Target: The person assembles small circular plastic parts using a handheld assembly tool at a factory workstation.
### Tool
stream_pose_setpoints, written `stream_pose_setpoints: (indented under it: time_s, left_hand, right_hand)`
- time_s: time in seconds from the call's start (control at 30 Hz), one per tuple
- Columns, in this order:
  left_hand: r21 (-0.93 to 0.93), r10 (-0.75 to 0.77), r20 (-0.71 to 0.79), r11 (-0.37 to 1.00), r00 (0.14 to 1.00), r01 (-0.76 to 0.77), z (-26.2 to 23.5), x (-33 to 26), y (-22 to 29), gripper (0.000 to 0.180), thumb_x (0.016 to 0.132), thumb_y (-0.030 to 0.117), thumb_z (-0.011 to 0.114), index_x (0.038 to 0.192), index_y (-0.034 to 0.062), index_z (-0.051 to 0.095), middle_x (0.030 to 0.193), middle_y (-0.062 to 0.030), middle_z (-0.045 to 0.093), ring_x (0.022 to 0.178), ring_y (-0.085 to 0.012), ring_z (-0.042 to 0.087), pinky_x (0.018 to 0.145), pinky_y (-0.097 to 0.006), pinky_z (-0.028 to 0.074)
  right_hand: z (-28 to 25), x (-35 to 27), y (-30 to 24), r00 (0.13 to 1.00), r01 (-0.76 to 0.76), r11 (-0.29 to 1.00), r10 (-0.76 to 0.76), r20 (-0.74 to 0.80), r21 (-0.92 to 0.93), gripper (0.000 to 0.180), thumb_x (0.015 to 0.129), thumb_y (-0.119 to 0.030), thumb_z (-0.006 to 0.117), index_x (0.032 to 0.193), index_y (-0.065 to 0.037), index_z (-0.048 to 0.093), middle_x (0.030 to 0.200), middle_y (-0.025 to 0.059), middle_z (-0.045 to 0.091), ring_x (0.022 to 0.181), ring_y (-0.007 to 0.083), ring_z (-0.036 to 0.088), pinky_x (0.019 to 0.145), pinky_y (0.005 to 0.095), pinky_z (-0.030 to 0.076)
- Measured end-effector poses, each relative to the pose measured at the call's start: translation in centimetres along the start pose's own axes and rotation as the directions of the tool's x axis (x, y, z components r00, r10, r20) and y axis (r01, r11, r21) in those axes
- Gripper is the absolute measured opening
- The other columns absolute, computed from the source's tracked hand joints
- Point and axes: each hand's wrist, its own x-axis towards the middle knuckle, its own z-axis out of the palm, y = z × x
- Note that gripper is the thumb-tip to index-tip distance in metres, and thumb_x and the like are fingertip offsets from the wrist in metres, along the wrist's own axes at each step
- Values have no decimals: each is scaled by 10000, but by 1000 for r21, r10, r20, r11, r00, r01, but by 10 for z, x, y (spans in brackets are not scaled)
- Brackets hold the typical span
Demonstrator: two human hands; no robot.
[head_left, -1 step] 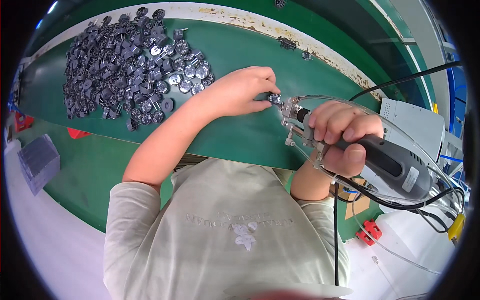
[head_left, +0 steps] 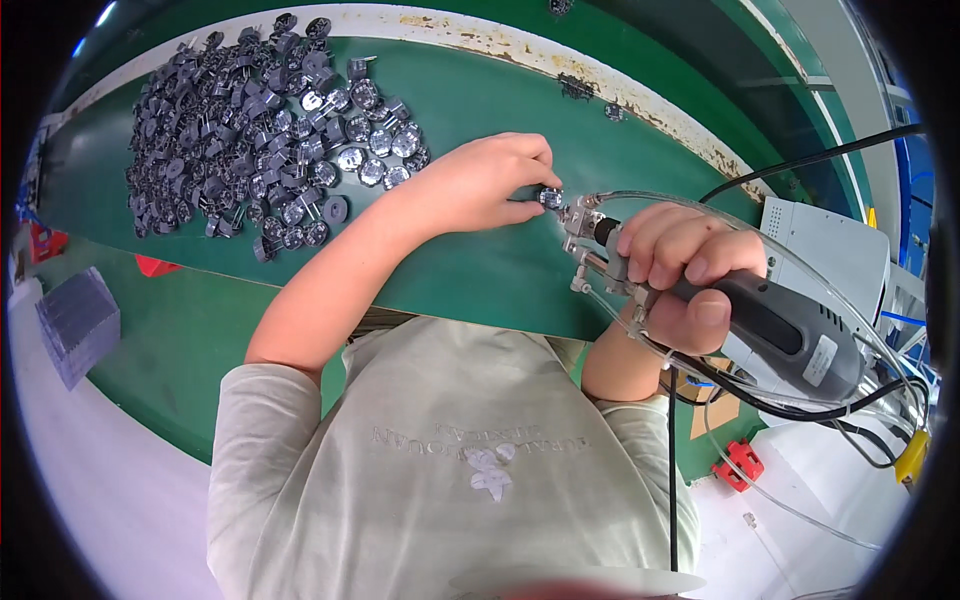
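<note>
Part (head_left: 549,197) pinched in our L hand (head_left: 485,185) over table (head_left: 470,280), by tip of tool (head_left: 795,335); R hand (head_left: 695,255) clenched round it; part cd slip if our pinch loosens or tool wobbles

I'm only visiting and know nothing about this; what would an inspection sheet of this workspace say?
Surface: green work surface, pale far edge strip with worn paint.
Work items: small round part at the tip of a grey handheld tool, contact unclear; heap of dark round parts at left.
Clutter: stray part at the edge strip.
Left hand: pinches the small round part.
Right hand: grips the grey handheld tool.
Cables: black cable beyond the right hand, plus clear tubing around the tool.
Surroundings: pale metal cabinet and red plastic piece at right.
</note>
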Motion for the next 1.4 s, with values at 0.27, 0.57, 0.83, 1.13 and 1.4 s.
stream_pose_setpoints:
  time_s: [0.27,0.57,0.83,1.13,1.4]
  left_hand:
    - [2,-11,6,1000,1000,11,1,-2,0,293,779,115,738,1053,21,695,1003,-83,602,998,-284,601,887,-384,499]
    - [-4,21,-26,1000,999,-21,2,-1,-3,302,761,74,744,1054,22,686,1008,-84,614,949,-278,608,821,-370,512]
    - [-22,64,-8,998,998,-64,1,2,-4,275,751,74,724,1021,30,688,978,-99,605,952,-298,605,834,-380,502]
    - [195,85,-50,978,995,-74,-21,19,3,242,762,144,718,989,62,702,972,-99,594,962,-296,592,851,-397,486]
    - [640,-7,-441,698,897,320,-72,129,-91,572,729,391,749,1239,150,653,1337,-87,546,1285,-301,434,1047,-484,315]
  right_hand:
    - [1,-1,1,1000,-15,999,16,24,-41,341,860,-255,753,867,-47,482,640,75,553,528,192,529,556,383,506]
    - [4,1,6,999,-18,999,19,32,-44,303,853,-199,741,854,-40,482,631,73,547,530,193,533,535,370,494]
    - [12,8,22,987,46,990,-25,158,-132,175,743,76,662,808,-6,521,627,83,574,522,197,560,504,299,481]
    - [1,6,-32,978,205,977,-204,-35,49,310,889,-256,716,905,-42,492,680,75,579,533,206,561,553,361,508]
    - [1,-9,-24,989,92,995,-95,-110,-34,362,819,-241,807,911,-12,542,689,97,590,582,221,581,586,388,519]
